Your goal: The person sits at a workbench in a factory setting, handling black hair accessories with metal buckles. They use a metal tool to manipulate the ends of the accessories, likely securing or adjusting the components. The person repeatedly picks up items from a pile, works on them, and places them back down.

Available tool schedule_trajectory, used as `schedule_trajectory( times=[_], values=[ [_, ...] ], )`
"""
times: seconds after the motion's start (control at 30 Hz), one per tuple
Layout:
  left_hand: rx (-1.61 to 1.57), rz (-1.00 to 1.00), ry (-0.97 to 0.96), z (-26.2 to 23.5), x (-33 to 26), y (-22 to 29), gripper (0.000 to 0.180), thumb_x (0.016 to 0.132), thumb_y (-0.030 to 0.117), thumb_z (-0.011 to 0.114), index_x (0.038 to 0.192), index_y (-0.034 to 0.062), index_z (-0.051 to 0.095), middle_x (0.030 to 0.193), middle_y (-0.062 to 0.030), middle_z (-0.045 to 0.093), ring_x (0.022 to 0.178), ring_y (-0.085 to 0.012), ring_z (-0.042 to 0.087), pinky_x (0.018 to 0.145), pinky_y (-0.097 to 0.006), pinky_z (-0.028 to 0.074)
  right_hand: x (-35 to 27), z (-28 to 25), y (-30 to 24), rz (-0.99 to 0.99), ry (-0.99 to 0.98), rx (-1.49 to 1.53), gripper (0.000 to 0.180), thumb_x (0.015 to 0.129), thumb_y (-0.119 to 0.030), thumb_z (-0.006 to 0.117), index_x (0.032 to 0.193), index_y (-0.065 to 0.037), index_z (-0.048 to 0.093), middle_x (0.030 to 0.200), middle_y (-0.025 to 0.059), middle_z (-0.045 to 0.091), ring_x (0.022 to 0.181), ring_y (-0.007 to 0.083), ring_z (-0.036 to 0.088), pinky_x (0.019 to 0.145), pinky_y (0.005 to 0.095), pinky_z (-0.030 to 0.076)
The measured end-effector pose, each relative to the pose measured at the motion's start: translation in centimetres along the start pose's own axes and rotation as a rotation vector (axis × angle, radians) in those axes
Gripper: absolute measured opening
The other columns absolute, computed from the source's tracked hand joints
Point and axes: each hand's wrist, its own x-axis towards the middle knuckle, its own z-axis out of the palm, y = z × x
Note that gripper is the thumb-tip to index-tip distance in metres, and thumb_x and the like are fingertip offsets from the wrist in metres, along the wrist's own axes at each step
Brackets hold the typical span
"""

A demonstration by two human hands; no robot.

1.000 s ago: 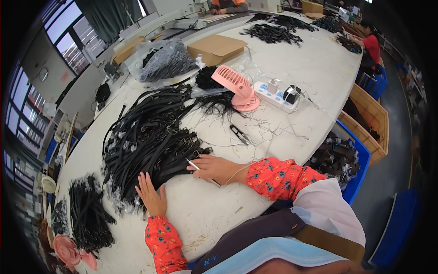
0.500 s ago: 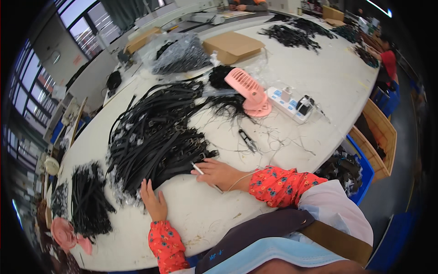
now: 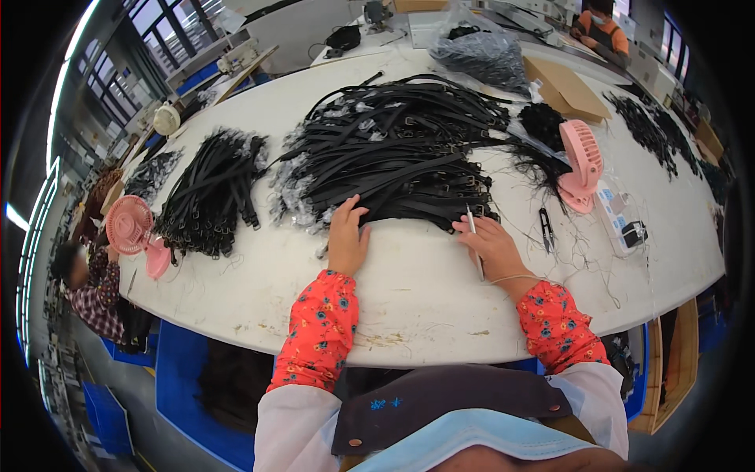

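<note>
A broad pile of black straps with small metal buckles (image 3: 393, 149) lies in front of me. My left hand (image 3: 348, 240) rests at its near left edge, fingers stretched and thumb apart, with the fingertips touching the nearest strap. At the pile's near right end is my right hand (image 3: 497, 252), closed around a slim, silvery pen-like tool (image 3: 474, 236) that points away from me. Its fingertips are close to the buckle ends; whether they also pinch a strap cannot be made out. A thin cord (image 3: 515, 277) crosses the right wrist.
To the left are a smaller strap bundle (image 3: 212, 189) and a pink fan (image 3: 130, 224). On the right stand another pink fan (image 3: 582, 161), black thread snips (image 3: 546, 230) and a power strip (image 3: 616, 212). Behind are a plastic bag (image 3: 484, 59) and a cardboard box (image 3: 566, 90). Co-workers sit around.
My view has turned left and levelled, so the table sits differently in the picture. Both hands stay at the pile's near edge, the right still holding the pen-like tool.
</note>
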Motion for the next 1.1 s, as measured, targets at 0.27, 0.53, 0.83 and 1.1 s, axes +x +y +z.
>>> schedule_trajectory(
  times=[0.27,0.53,0.83,1.1],
  values=[
    [-0.009,0.021,-0.024,0.0,0.0,0.2,0.037,0.08,0.007,0.073,0.115,0.0036,0.06,0.146,-0.0159,0.046,0.135,-0.0397,0.042,0.112,-0.047,0.034,0.7,0.1,-1.0,0.024,0.042,-0.051,0.028,0.075,0.007,0.065,0.099,-0.008,0.061,0.123,0.0065,0.068,0.12,0.0302,0.06,0.097,0.0415,0.05],
    [-0.111,0.05,0.073,-0.8,0.5,0.8,0.017,0.085,0.006,0.07,0.101,0.0035,0.065,0.125,-0.0133,0.062,0.12,-0.0351,0.054,0.101,-0.045,0.042,0.8,0.2,-0.8,0.052,0.023,-0.079,0.027,0.075,0.007,0.065,0.097,-0.007,0.06,0.126,0.0068,0.068,0.119,0.0308,0.061,0.096,0.0417,0.051],
    [-0.109,0.351,-0.016,-4.6,0.2,3.9,0.025,0.084,0.003,0.071,0.109,0.0086,0.069,0.073,-0.0065,0.061,0.063,-0.0267,0.058,0.058,-0.039,0.044,0.0,-0.9,-0.9,-0.02,0.303,-0.037,0.036,0.07,0.009,0.072,0.098,-0.009,0.058,0.113,0.0117,0.07,0.092,0.0311,0.065,0.075,0.038,0.053],
    [0.173,0.364,-0.194,-6.0,-3.0,2.5,0.044,0.075,0.006,0.065,0.119,0.0156,0.068,0.087,-0.0009,0.064,0.073,-0.0211,0.061,0.065,-0.035,0.049,-3.3,-3.7,-1.8,0.137,0.427,0.064,0.032,0.074,0.011,0.068,0.099,-0.007,0.058,0.09,0.0116,0.066,0.077,0.0275,0.062,0.068,0.0345,0.05]
  ],
)
